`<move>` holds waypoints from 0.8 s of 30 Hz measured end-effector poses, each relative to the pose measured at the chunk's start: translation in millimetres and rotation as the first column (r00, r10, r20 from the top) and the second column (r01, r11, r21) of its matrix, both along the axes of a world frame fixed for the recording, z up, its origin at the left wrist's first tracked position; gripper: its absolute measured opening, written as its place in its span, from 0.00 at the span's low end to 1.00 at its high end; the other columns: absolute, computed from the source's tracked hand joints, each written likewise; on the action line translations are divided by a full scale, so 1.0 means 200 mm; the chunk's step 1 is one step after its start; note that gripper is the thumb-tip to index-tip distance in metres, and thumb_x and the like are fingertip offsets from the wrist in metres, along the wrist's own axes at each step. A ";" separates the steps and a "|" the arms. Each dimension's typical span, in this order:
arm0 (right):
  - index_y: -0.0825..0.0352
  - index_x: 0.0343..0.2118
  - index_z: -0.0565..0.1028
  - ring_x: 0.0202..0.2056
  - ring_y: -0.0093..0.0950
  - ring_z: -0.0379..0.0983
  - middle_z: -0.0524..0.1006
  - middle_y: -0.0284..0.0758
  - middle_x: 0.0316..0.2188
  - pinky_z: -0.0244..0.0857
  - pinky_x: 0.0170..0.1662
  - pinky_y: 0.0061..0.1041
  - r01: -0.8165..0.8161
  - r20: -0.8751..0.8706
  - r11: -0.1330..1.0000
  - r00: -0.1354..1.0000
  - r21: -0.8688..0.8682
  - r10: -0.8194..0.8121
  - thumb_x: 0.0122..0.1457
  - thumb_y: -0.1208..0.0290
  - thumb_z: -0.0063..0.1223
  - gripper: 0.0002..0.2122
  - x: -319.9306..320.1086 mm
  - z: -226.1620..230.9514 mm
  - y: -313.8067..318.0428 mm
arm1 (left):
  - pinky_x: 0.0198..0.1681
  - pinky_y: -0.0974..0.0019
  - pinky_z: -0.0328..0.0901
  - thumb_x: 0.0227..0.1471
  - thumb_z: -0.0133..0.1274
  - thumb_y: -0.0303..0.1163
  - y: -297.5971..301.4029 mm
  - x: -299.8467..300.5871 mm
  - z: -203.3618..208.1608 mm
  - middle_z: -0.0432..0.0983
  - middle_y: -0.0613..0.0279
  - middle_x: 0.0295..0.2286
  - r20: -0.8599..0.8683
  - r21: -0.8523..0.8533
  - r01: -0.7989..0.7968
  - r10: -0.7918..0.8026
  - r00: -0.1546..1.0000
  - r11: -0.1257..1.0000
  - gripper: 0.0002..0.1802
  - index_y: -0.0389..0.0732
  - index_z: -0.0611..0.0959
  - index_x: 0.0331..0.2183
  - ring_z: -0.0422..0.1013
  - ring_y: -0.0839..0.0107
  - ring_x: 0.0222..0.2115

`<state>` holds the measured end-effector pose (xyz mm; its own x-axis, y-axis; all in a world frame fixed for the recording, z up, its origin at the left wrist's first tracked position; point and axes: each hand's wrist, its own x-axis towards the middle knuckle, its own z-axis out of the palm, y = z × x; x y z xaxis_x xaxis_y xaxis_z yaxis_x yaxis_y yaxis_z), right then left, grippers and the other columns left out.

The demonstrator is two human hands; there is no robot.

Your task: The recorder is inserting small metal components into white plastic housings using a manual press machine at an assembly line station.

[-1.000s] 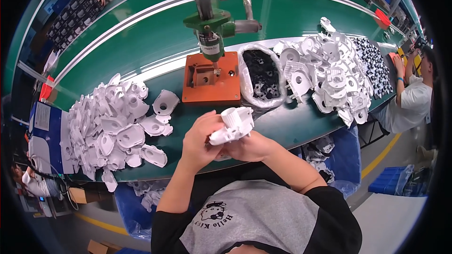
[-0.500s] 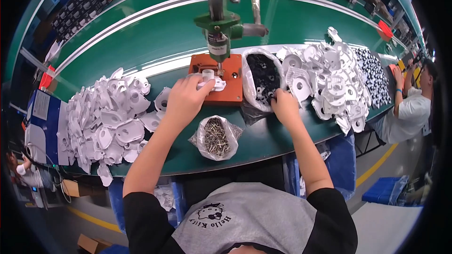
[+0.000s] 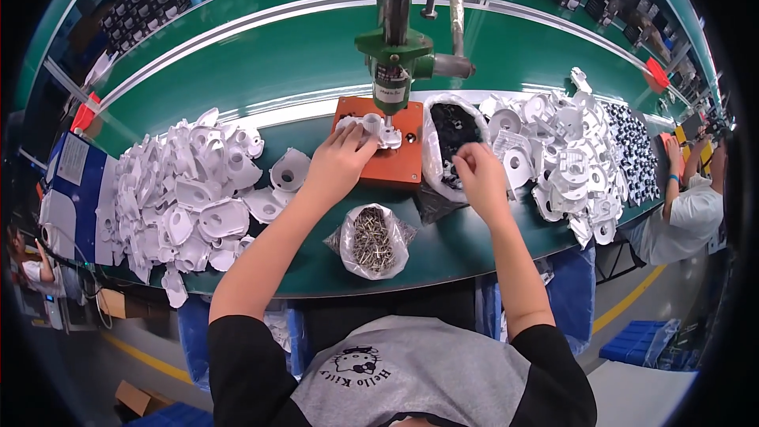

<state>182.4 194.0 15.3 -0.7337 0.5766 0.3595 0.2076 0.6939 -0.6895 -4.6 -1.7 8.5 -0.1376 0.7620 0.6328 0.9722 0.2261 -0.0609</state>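
Curling over the white part (image 3: pixel 372 123), the left grip (image 3: pixel 343 160) holds it (right grip (image 3: pixel 481 175) curled, contents unclear).

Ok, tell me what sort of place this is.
Probably a factory assembly line: a heap of white plastic parts lies on the long green worktable, a press-like machine stands over an orange block, and a co-worker is at the right.

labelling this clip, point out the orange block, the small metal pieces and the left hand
Orange block (image 3: pixel 398 164): head view, top face.
Small metal pieces (image 3: pixel 373 243): head view, heap's middle.
Left hand (image 3: pixel 340 161): head view, its back.
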 end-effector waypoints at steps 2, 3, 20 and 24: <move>0.71 0.28 0.73 0.25 0.25 0.66 0.67 0.34 0.25 0.61 0.30 0.24 -0.149 -0.063 0.982 0.988 -0.114 0.143 0.52 0.73 0.57 0.06 -0.10 0.06 -0.03 | 0.48 0.55 0.67 0.46 0.48 0.26 -0.01 -0.01 -0.01 0.74 0.43 0.39 -0.024 -0.060 0.009 -0.010 1.000 0.998 0.11 0.38 0.77 0.35 0.73 0.53 0.43; 0.71 0.28 0.73 0.27 0.26 0.66 0.68 0.35 0.26 0.62 0.32 0.25 -0.189 -0.077 0.979 0.980 -0.074 0.184 0.51 0.73 0.57 0.07 -0.16 0.06 -0.02 | 0.48 0.55 0.67 0.46 0.48 0.26 0.00 -0.01 -0.02 0.74 0.43 0.39 -0.022 -0.061 0.009 -0.010 1.000 0.998 0.11 0.38 0.77 0.35 0.73 0.53 0.43; 0.63 0.30 0.75 0.44 0.41 0.70 0.74 0.39 0.37 0.61 0.43 0.43 -0.164 0.318 0.986 0.937 0.035 0.144 0.44 0.60 0.57 0.13 -0.60 0.01 -0.04 | 0.47 0.53 0.66 0.40 0.53 0.30 0.08 0.09 -0.08 0.71 0.49 0.35 0.221 0.229 -0.122 0.071 0.973 0.966 0.07 0.39 0.76 0.26 0.71 0.52 0.37; 0.65 0.29 0.74 0.40 0.41 0.70 0.74 0.40 0.35 0.62 0.42 0.38 -0.153 0.233 0.986 0.963 0.066 0.134 0.46 0.62 0.58 0.12 -0.56 -0.03 -0.06 | 0.47 0.54 0.66 0.40 0.54 0.30 0.08 0.09 -0.11 0.71 0.50 0.35 0.254 0.234 -0.128 0.067 0.965 0.964 0.07 0.39 0.76 0.25 0.71 0.52 0.38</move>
<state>69.6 181.0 10.0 -0.8742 0.4347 0.2162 0.2461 0.7806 -0.5745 12.9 14.0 -12.8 -0.3758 0.5613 0.7374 0.9229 0.2984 0.2432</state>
